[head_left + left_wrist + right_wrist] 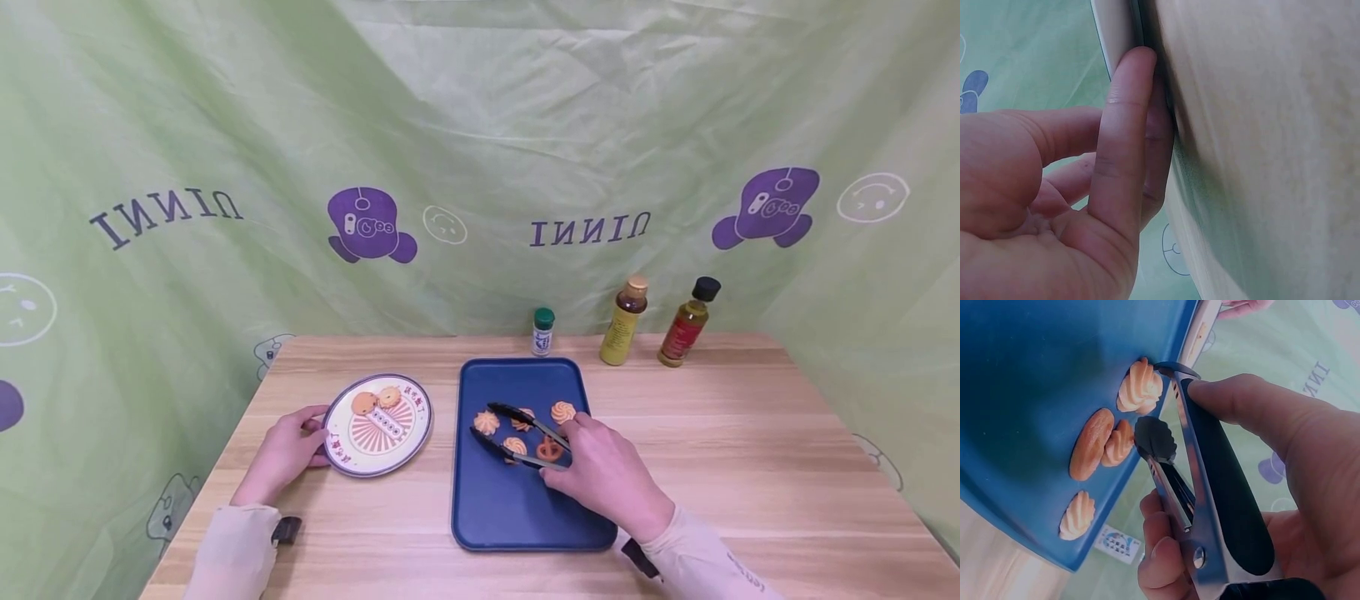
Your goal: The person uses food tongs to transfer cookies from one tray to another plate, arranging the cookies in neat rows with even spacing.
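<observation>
My left hand (287, 457) pinches the left rim of a round white plate (352, 457) with red print. The left wrist view shows fingers under the plate's edge (1116, 31). Two cookies (377, 400), one round and one flower-shaped, sit on the plate. Over a blue tray (502, 521), my right hand (611, 475) grips metal tongs (1225, 481) with black tips. The tips stand apart around a swirled cookie (486, 422) on the tray. Several more swirled cookies and a pretzel-shaped cookie (550, 450) lie there, some partly behind the tongs.
Behind the tray stands a small green-capped shaker (543, 332). Farther right are a yellow-labelled bottle (622, 325) and a black-capped, red-labelled bottle (686, 329). All rest on a wooden table (750, 467), with a green printed curtain (480, 125) hanging behind.
</observation>
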Demonstrator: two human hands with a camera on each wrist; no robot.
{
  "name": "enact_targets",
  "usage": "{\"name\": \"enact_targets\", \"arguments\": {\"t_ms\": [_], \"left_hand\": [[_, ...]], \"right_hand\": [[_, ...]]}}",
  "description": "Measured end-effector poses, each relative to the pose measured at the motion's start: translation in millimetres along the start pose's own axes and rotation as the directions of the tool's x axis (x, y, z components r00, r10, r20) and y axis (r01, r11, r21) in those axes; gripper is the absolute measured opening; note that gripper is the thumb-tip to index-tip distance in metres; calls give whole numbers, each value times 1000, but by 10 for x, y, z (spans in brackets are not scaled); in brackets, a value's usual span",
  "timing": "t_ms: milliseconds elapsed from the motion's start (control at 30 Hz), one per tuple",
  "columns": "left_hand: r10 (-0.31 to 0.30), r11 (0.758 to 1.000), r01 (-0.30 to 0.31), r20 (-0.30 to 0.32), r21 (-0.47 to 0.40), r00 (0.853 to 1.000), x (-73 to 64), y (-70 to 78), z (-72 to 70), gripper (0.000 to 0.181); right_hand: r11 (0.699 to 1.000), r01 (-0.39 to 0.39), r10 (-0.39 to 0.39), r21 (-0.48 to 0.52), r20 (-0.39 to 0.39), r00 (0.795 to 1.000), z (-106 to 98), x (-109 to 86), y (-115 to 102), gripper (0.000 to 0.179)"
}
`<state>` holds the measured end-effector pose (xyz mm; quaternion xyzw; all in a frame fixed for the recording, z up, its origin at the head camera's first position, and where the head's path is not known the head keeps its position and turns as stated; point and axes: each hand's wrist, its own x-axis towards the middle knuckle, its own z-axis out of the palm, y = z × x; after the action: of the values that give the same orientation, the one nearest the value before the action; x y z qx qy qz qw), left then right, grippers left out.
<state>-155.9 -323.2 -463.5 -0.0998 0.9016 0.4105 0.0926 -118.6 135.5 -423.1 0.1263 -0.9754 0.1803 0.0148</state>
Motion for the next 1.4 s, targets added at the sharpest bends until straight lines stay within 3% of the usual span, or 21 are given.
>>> {"name": "enact_targets", "arguments": {"t_ms": [533, 867, 1067, 1400], "left_hand": [[3, 1000, -3, -4, 0, 1000, -13, 1, 0, 53], [-3, 1000, 3, -6, 1, 1000, -16, -1, 13, 54], [-13, 1000, 13, 10, -14, 1000, -30, -10, 55, 54], [-3, 1000, 3, -11, -3, 1000, -18, 0, 0, 54]], "right_hand": [[999, 11, -11, 31, -4, 1000, -85, 60, 11, 46], [996, 53, -49, 66, -61, 997, -57, 168, -55, 38], [990, 53, -48, 132, -41, 998, 19, 243, -276, 44], [971, 190, -184, 148, -49, 982, 292, 525, -868, 44]]}}
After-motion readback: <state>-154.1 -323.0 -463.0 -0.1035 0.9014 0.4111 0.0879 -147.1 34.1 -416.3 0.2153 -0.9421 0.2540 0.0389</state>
